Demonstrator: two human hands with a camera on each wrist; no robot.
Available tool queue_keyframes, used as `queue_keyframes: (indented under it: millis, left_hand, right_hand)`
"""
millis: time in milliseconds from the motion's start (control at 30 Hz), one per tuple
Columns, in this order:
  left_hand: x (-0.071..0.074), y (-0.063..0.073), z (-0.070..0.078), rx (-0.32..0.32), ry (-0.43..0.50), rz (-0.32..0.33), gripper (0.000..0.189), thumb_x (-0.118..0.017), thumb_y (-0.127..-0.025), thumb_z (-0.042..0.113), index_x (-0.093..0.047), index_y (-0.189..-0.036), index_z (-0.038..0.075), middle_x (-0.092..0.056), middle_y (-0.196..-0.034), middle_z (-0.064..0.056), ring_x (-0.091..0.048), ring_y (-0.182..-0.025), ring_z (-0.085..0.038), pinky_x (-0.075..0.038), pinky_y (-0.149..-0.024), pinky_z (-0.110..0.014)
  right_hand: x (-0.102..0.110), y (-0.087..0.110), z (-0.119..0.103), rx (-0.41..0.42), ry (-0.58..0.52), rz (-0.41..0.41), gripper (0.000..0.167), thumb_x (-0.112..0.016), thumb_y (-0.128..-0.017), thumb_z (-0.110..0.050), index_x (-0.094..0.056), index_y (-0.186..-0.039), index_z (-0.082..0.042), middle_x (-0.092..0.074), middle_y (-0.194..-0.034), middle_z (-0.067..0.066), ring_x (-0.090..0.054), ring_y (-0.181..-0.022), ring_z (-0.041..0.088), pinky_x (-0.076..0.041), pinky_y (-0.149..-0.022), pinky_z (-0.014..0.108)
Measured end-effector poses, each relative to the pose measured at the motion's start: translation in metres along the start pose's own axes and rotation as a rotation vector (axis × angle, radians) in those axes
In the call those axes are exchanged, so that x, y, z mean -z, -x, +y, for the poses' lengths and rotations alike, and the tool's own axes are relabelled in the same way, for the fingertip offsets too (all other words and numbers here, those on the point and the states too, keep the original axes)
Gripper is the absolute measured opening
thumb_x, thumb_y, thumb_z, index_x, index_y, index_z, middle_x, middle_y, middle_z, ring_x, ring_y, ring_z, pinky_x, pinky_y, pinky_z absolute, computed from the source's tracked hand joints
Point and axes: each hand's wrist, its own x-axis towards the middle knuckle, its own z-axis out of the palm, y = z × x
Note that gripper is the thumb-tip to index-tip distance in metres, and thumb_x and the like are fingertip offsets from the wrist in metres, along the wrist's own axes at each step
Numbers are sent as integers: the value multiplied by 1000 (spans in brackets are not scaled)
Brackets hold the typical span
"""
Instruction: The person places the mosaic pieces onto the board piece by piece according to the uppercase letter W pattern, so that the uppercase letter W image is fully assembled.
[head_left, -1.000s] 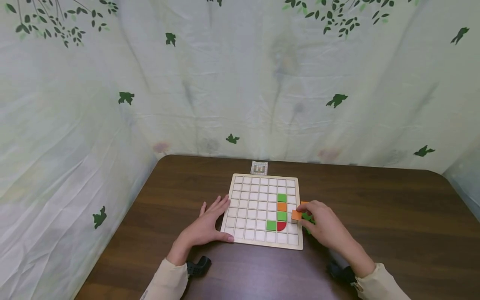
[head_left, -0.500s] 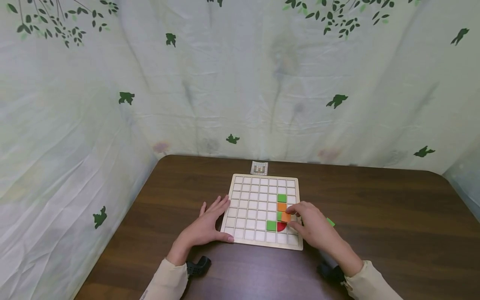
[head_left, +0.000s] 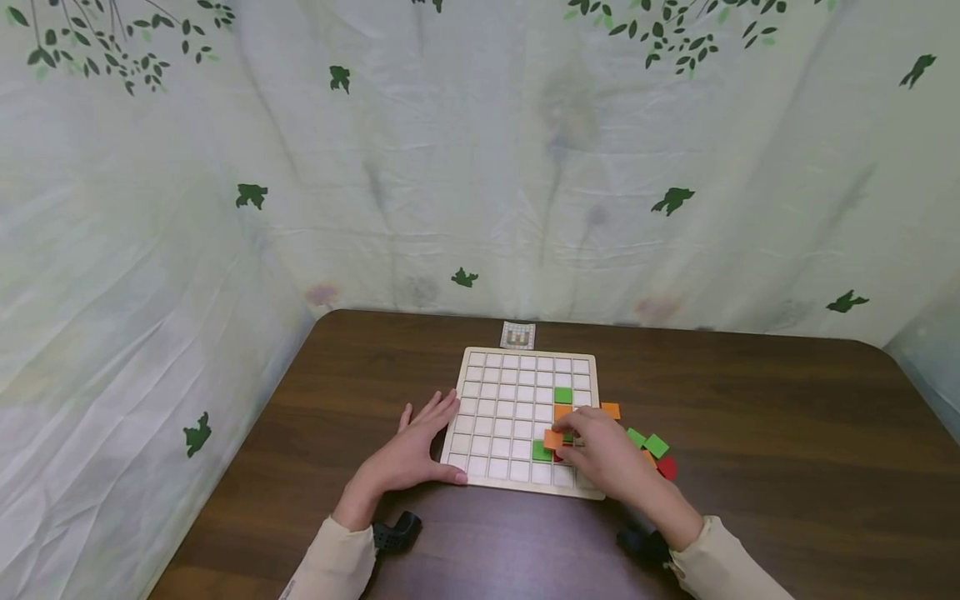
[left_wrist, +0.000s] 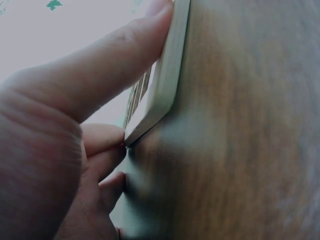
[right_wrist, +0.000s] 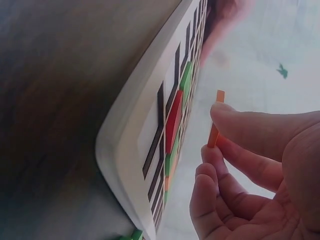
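Left hand [head_left: 408, 452], spread along board [head_left: 501, 425] edge at 8 o'clock, probably steadying it. Right hand [head_left: 606, 450] pinches orange tile [head_left: 552, 439] by edges, above board's 4 o'clock, likely keeping it level. Loose tiles [head_left: 656, 446], 3 o'clock, seemingly within easy reach. Card [head_left: 518, 336] beyond, 12 o'clock.

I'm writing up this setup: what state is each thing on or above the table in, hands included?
Board: flat, most visible cells unfilled
Left hand: thumb and fingers touching the board's edges
Held orange tile: raised above the board
Right hand: pinching the held orange tile
Seated tiles: green, orange and red, in cells
Loose tiles: lying right of the board
Card: beyond the board, details too small to read
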Motion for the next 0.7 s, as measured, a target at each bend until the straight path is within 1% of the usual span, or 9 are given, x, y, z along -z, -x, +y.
queue_keyframes:
  millis: [133,333,500,700]
  left_hand:
    - [0,0,0,2,-3,2,113,-86,-76,47,-23,-159,2,-15,-167,-10,-3,-155,-30,10,-116,-63]
    - [1,0,1,3,-2,-1,113,-86,-77,46,-23,-159,2,-15,-167,-11,-3,-155,-31,10,-116,-63]
    - [1,0,2,-2,4,-3,113,-86,-77,46,-23,-159,2,-15,-167,-10,-4,-155,-31,11,-116,-63]
    - [1,0,1,5,-1,-2,112,-86,-77,46,-23,-159,3,-16,-167,-10,-4,-155,-30,10,-116,-63]
  right_hand:
    - [-2,-1,-3,17,12,9,21,-82,-83,-9,-74,-103,-9,-65,-96,-4,-60,-91,16,-52,-79,36]
    - [-6,-4,-4,57,28,-3,22,-82,-84,-9,-74,-104,-8,-66,-99,-2,-61,-95,18,-53,-82,37]
    - [-7,-6,-9,70,23,-19,22,-81,-84,-9,-74,-104,-7,-67,-99,-1,-60,-94,18,-53,-83,38]
    - [-11,-8,-12,69,42,-38,22,-82,-83,-10,-74,-104,-8,-65,-96,-2,-57,-87,15,-52,-79,36]
